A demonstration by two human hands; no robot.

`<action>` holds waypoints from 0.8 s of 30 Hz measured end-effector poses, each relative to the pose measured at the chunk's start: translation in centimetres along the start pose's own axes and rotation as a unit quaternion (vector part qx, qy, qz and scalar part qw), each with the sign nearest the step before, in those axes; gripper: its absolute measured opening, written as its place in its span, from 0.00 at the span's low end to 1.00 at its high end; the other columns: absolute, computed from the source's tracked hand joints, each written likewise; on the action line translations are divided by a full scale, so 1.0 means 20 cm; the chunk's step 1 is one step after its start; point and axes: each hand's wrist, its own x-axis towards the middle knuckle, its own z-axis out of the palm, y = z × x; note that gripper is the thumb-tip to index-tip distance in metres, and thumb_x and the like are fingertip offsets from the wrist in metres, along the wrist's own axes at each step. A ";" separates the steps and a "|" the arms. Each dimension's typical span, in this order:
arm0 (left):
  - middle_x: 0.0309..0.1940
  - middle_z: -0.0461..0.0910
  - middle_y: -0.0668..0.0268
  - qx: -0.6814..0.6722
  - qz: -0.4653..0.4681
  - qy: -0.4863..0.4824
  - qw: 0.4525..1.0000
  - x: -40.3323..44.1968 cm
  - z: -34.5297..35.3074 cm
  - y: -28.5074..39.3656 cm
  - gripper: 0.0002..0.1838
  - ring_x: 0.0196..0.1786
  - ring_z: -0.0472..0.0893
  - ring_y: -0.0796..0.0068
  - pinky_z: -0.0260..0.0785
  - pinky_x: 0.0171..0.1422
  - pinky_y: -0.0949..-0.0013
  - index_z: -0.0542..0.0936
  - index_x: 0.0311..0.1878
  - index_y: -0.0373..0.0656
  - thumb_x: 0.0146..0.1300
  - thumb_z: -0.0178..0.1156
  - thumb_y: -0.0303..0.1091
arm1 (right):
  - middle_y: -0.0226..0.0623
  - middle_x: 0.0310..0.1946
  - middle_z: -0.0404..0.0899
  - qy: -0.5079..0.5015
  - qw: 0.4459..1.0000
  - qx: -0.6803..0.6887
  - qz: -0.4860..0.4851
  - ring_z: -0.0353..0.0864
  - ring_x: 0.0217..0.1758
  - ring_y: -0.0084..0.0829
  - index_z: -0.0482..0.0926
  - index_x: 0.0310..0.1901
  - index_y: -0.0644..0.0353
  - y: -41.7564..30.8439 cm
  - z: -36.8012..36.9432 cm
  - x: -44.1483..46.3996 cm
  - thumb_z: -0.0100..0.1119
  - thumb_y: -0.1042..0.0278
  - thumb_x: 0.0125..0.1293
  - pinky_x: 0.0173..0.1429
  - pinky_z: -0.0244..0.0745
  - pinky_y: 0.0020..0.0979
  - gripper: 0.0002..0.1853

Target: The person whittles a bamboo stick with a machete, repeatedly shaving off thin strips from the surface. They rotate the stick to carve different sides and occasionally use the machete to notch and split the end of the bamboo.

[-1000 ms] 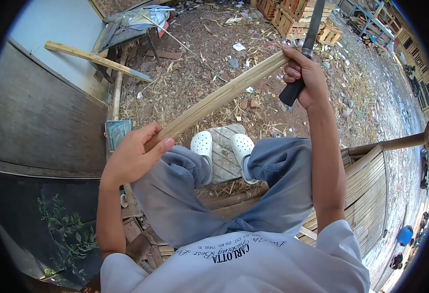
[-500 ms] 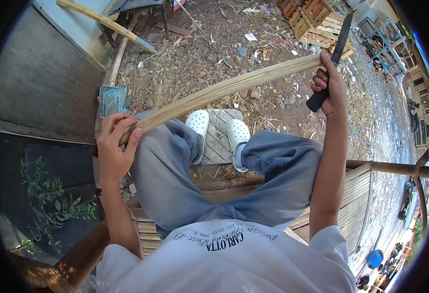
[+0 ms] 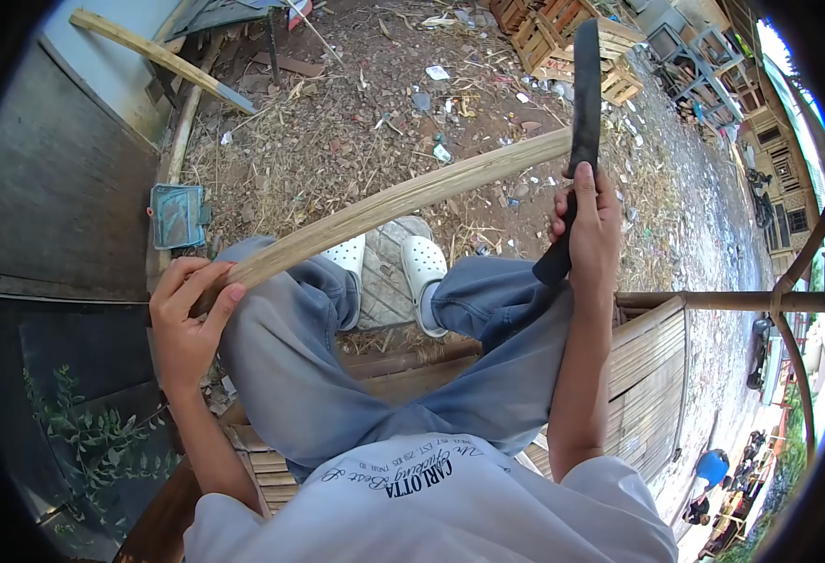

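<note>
A long, slightly bent strip of pale wood (image 3: 393, 202) slants across from my left knee up to the right. My left hand (image 3: 192, 319) is closed around its lower end, thumb on top, close to the knee. In my right hand (image 3: 592, 230) is a large knife (image 3: 586, 94) with a black handle and a dark blade. The blade points away from me, and its lower part overlaps the far end of the wood. Whether blade and wood touch, I cannot tell. My right thumb lies along the knife near the base of the blade.
White clogs (image 3: 424, 267) rest on a worn board (image 3: 384, 291) below my knees. Wooden crates (image 3: 544, 42) stand at the far right, and a blue plastic basket (image 3: 178, 216) lies left. Litter and dry stalks cover the ground. I sit on a bamboo bench (image 3: 637, 375).
My right thumb has left the end of the wood and now presses on the knife. The knife has turned more upright, its blade crossing the wood's end. The whole view has shifted somewhat.
</note>
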 end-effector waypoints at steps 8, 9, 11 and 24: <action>0.27 0.73 0.64 0.079 0.054 0.020 0.995 0.01 0.02 0.04 0.14 0.28 0.75 0.65 0.67 0.32 0.66 0.82 0.35 0.38 0.49 0.72 0.35 | 0.26 0.16 0.65 -0.082 0.986 -0.123 0.070 0.64 0.13 0.16 0.71 0.38 0.60 0.18 0.18 -0.13 0.45 0.57 0.73 0.15 0.58 0.22 0.13; 0.26 0.72 0.65 0.101 0.065 0.023 0.993 0.00 0.02 0.05 0.14 0.27 0.74 0.66 0.66 0.30 0.66 0.82 0.35 0.38 0.48 0.72 0.36 | 0.25 0.15 0.64 -0.135 0.978 -0.158 0.035 0.64 0.12 0.16 0.71 0.37 0.60 0.23 0.20 -0.16 0.45 0.58 0.73 0.14 0.58 0.22 0.14; 0.25 0.72 0.65 0.111 0.081 0.025 0.990 -0.01 0.03 0.06 0.14 0.26 0.74 0.67 0.65 0.29 0.66 0.82 0.34 0.39 0.48 0.72 0.36 | 0.27 0.15 0.65 -0.120 0.978 -0.171 0.025 0.64 0.13 0.18 0.72 0.38 0.61 0.28 0.17 -0.13 0.45 0.58 0.73 0.17 0.60 0.24 0.14; 0.23 0.70 0.68 0.144 0.118 0.102 0.977 -0.09 0.09 0.06 0.13 0.23 0.70 0.70 0.61 0.25 0.68 0.83 0.32 0.43 0.45 0.74 0.37 | 0.32 0.15 0.66 -0.028 0.991 -0.104 0.085 0.68 0.21 0.26 0.73 0.35 0.66 0.20 0.12 -0.13 0.47 0.60 0.72 0.29 0.64 0.32 0.15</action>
